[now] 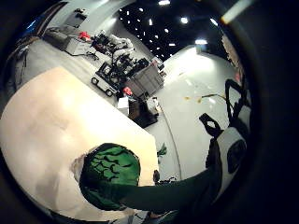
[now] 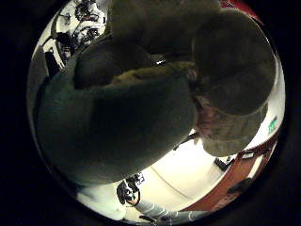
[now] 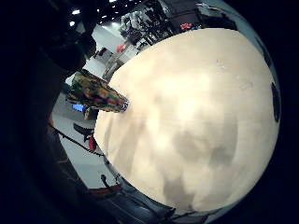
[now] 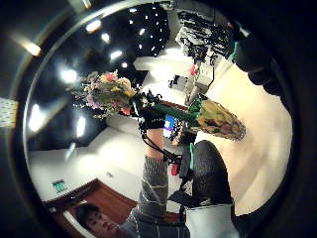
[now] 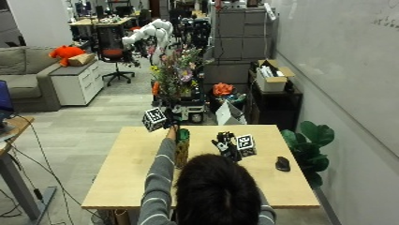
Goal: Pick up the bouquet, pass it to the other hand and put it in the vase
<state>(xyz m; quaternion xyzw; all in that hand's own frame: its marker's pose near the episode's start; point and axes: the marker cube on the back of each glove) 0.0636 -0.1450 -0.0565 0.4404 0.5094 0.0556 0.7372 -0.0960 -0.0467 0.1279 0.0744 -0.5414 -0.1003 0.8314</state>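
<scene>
My left hand (image 5: 168, 121) is raised above the table and grips the bouquet's green stems (image 5: 182, 135) just under the flowers (image 5: 174, 70). The stems run down to the mouth of the tall patterned vase (image 5: 181, 152), which stands upright on the wooden table (image 5: 131, 164). The right thumb side palm view shows the bouquet (image 4: 104, 94), the left hand (image 4: 148, 118) and the stems (image 4: 173, 111) entering the vase (image 4: 218, 121). My right hand (image 5: 225, 145) hovers to the right of the vase, fingers spread, holding nothing. Leaves (image 2: 141, 127) fill the left thumb side palm view.
A small black object (image 5: 283, 163) lies on the table near its right edge. A potted plant (image 5: 308, 140) stands on the floor beyond that edge. Behind the table stand a dark cabinet with a box (image 5: 271, 79) and office furniture.
</scene>
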